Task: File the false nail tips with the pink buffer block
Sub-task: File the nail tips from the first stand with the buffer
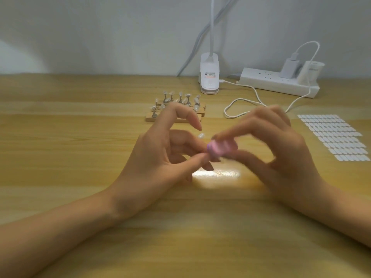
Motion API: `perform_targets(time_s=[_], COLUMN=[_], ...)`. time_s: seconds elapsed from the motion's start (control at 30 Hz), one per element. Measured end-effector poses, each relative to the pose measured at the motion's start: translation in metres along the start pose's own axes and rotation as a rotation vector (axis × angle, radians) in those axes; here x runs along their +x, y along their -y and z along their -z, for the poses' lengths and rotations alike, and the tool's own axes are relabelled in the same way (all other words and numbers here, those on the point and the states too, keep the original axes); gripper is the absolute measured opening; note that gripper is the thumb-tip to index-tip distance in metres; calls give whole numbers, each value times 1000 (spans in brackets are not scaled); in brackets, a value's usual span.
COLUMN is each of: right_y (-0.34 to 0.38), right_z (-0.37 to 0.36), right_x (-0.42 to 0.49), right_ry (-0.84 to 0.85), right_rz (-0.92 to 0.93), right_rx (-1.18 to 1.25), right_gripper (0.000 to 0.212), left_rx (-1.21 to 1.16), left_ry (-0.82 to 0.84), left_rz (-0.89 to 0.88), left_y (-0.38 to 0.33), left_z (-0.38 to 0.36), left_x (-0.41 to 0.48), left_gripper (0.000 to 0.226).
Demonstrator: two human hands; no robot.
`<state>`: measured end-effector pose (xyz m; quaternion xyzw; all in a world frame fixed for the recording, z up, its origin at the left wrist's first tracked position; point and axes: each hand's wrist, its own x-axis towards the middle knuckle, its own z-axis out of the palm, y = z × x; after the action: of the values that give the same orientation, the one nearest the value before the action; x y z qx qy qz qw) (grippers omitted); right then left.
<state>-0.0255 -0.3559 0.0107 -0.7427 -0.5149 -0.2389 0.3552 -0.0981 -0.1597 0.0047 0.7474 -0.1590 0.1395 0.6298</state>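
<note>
Wooden tabletop [70,121], lamplit. Above it, the right hand [281,149] pinches the blurred pink buffer block [220,147] against a barely visible item, presumably a nail tip, pinched by the left hand [160,155]: light, flexible, slippery, best held by its edges.

Single head-worn wide-angle view, forward and down, close over the table [60,137], facing the wall [100,27].
</note>
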Motion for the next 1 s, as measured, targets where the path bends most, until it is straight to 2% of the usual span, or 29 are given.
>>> perform_targets(time_s=[0.13,0.23,0.33,0.43,0.53,0.63,0.73,0.83,0.93,1.0], right_y=[0,0,-1,-2,-2,-4,-2,-3,0,-1], right_z=[1,1,0,0,0,1,0,2,0,1], right_x=[1,1,1,1,0,1,0,1,0,1], right_ry=[8,0,12,-6,15,-6,28,2,26,25], right_rz=[32,-32,22,-19,50,-43,34,-16,59,42], right_rx=[8,9,4,12,1,1,2,-2,-10,-29], right_gripper=[13,12,14,14,15,13,14,13,13,13], left_rx=[13,12,56,49,62,40,64,44,58,46], left_ry=[-1,-5,0,-5,-11,-25,-19,-21,-19,-24], left_rz=[-9,-2,-29,-12,-4,23,22,40,33,46], left_y=[0,1,0,0,1,1,0,-1,-2,-2], left_z=[0,1,0,-1,-1,-1,-1,-1,-2,-1], left_x=[0,0,0,-1,0,1,1,1,1,1], left_gripper=[38,38,36,39,40,39,40,37,37,38])
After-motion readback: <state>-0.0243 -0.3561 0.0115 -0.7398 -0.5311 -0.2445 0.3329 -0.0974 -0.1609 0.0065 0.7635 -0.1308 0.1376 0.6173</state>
